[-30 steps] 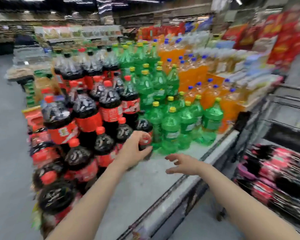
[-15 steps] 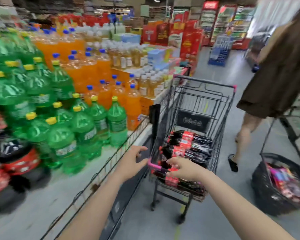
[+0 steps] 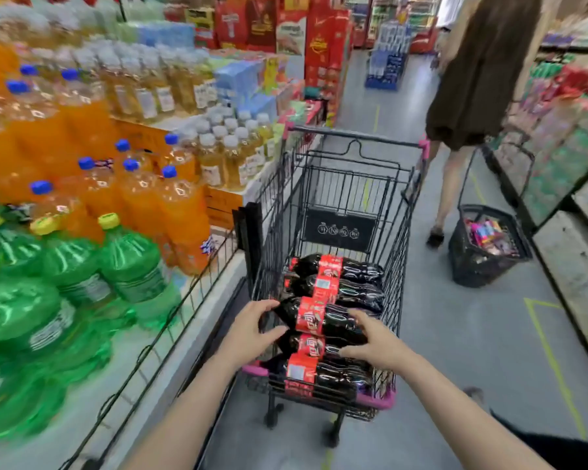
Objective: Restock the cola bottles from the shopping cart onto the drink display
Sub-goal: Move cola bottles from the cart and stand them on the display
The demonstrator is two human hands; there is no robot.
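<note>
Several cola bottles [image 3: 333, 279] remain in the shopping cart [image 3: 340, 212] at frame centre; left hand [image 3: 252, 329] and right hand [image 3: 374, 340] half-open, closing around one cola bottle [image 3: 323, 320], not yet lifted.

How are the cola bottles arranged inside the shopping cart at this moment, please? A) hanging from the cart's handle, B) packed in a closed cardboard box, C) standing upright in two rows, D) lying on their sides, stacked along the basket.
D: the cola bottles lie on their sides in the shopping cart, red labels facing up, while the left hand and right hand reach around one of them.
</note>
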